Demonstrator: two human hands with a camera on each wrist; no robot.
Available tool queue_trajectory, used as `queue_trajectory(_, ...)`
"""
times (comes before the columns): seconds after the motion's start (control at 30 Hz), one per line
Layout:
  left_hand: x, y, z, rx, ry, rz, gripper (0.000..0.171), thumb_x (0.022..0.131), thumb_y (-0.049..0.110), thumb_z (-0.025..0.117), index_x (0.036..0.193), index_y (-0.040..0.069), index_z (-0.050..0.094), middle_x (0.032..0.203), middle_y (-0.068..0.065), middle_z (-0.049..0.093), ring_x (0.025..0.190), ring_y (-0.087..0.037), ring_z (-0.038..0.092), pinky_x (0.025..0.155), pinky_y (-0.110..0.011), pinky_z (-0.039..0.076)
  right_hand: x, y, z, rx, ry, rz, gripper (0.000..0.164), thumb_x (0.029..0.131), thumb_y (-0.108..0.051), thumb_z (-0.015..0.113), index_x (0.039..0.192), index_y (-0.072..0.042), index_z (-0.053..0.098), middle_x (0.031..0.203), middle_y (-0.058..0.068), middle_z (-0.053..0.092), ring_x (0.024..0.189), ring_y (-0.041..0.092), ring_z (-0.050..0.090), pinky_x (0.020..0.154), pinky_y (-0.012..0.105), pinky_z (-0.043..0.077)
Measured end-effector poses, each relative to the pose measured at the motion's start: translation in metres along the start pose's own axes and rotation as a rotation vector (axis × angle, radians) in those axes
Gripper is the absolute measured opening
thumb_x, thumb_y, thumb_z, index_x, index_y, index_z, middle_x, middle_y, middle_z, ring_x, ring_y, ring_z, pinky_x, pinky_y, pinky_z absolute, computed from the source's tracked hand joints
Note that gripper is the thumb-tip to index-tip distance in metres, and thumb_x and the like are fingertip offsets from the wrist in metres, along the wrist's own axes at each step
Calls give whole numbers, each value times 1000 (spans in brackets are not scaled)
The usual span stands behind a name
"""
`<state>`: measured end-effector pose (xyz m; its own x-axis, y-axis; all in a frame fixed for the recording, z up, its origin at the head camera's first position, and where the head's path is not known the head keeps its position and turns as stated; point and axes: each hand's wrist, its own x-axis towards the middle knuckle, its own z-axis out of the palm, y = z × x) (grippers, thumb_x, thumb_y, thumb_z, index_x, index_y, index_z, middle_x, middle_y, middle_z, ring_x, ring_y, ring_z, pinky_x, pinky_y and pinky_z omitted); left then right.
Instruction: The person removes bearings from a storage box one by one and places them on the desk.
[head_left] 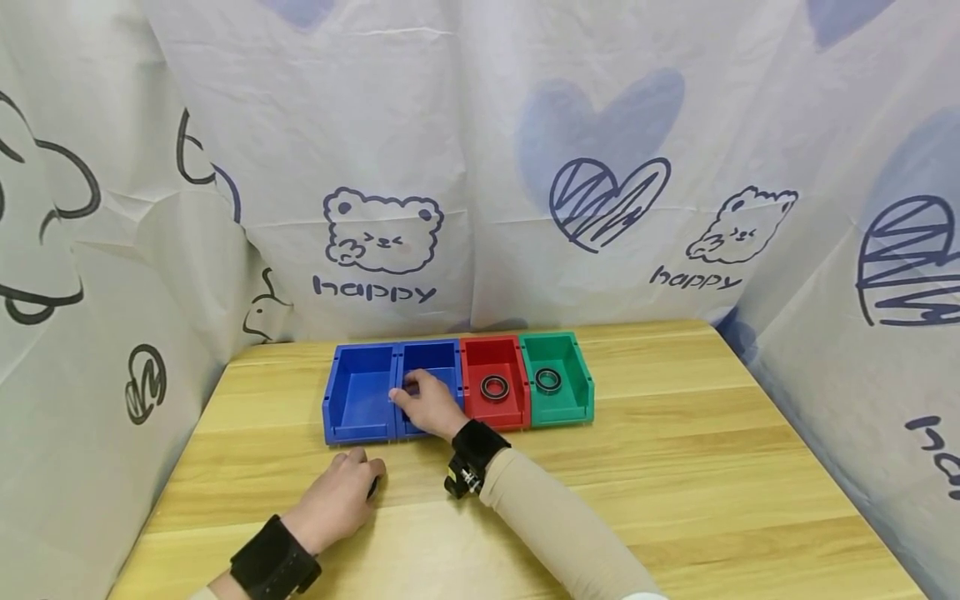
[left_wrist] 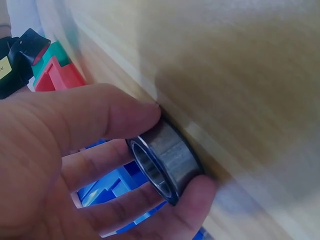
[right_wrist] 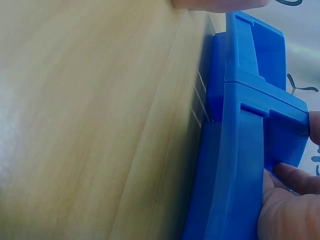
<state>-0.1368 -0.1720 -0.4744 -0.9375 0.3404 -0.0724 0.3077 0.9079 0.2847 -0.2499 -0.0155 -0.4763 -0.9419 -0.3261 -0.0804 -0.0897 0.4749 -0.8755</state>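
Observation:
My left hand (head_left: 341, 500) pinches a ball bearing (left_wrist: 172, 157), a steel ring with dark edges, between thumb and fingers. It is low over the table in front of the left blue bin (head_left: 365, 387). My right hand (head_left: 433, 406) reaches into the second blue bin (head_left: 450, 354), its fingers bent down inside. In the right wrist view one fingertip (right_wrist: 314, 127) is at the wall between the two blue bins. Whether this hand holds anything is hidden. One bearing (head_left: 494, 388) lies in the red bin (head_left: 491, 350), another (head_left: 547, 381) in the green bin (head_left: 573, 367).
The bins stand side by side in a row near the back of the wooden table (head_left: 697, 467). Behind and at both sides hangs a white printed cloth (head_left: 495, 275). Each wrist wears a black band (head_left: 480, 446).

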Motion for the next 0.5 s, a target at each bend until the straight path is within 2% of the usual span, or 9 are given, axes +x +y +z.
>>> queue_trajectory(0.13, -1, 1, -3, -3, -8, 1, 27, 71, 3, 77, 96, 6, 68, 82, -6, 52, 74, -23, 49, 64, -39, 47, 0, 0, 1, 7, 0, -4, 50, 94, -39, 60, 133, -8, 50, 117, 5, 62, 96, 14, 62, 83, 32, 53)
queue_trajectory(0.23, 0, -1, -6, 14, 9, -2, 34, 71, 14, 80, 102, 6, 67, 84, -4, 51, 74, -22, 49, 60, -37, 46, 0, 0, 1, 11, 1, -5, 50, 94, -38, 60, 132, -8, 51, 116, 5, 62, 95, 14, 62, 82, 33, 53)
queue_trajectory(0.37, 7, -5, -14, 32, 92, -2, 43, 74, 27, 79, 109, 5, 67, 93, -7, 57, 81, -25, 56, 63, -41, 51, -1, -1, 0, 8, 4, -5, 50, 94, -38, 60, 132, -7, 51, 115, 6, 62, 95, 14, 62, 81, 33, 53)
queue_trajectory(0.5, 16, -9, -22, -25, 205, 9, 38, 80, 24, 74, 110, 2, 65, 100, -13, 61, 89, -30, 60, 67, -45, 53, -1, -2, 0, 2, 3, -9, 50, 95, -39, 59, 133, -7, 50, 116, 6, 62, 97, 15, 62, 81, 32, 53)
